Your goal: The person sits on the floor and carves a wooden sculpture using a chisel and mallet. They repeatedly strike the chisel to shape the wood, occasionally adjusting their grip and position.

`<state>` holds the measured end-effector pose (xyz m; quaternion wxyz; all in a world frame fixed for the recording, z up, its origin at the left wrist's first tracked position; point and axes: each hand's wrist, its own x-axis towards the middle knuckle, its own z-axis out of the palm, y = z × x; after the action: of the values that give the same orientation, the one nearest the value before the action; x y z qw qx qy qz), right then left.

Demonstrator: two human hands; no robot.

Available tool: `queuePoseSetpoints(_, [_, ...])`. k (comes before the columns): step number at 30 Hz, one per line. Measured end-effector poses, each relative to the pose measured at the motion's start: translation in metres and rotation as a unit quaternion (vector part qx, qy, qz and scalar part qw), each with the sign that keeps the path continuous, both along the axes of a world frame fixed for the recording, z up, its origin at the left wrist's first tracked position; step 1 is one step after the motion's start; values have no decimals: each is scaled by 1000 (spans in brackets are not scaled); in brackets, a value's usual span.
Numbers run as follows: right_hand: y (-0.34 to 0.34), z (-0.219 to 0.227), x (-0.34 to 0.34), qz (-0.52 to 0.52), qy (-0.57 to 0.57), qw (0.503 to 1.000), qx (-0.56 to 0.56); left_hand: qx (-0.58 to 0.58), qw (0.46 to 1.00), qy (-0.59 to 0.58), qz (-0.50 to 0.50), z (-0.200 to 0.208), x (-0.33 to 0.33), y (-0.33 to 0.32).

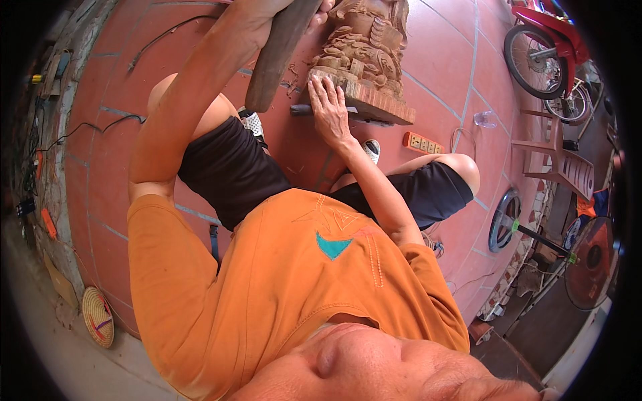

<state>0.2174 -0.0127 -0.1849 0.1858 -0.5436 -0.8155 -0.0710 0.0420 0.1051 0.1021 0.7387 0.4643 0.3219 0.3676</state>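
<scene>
A carved reddish-brown wooden figure (364,50) stands on a thick block base (374,100) ahead of me. My right hand (329,113) lies against the left end of that base, fingers stretched out flat. A dark handle (301,109) shows just left of this hand, partly hidden by it; whether the hand touches it I cannot tell. My left hand (266,8), cut off by the top edge, is closed around a dark, long wooden bar (279,60). The bar slants down toward me, left of the carving.
Wood shavings (292,70) lie by the carving on the red tiled floor. An orange power strip (422,143) and a clear cup (485,119) are to the right. Beyond stand a plastic chair (558,150), a red motorbike (555,40) and a fan (588,264). A cable (87,125) runs at left.
</scene>
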Motion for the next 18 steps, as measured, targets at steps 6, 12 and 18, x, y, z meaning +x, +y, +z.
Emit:
queuePoseSetpoints(6, [-2,11,-2,20,43,999,-5,5,1000,2,0,0,-1,0])
queuePoseSetpoints(12, [-1,33,7,48,97,992,-67,0,1000,-17,-3,-3,-5,2])
queuePoseSetpoints(18, [12,44,18,21,182,982,-51,4,1000,-18,0,-4,-8,3])
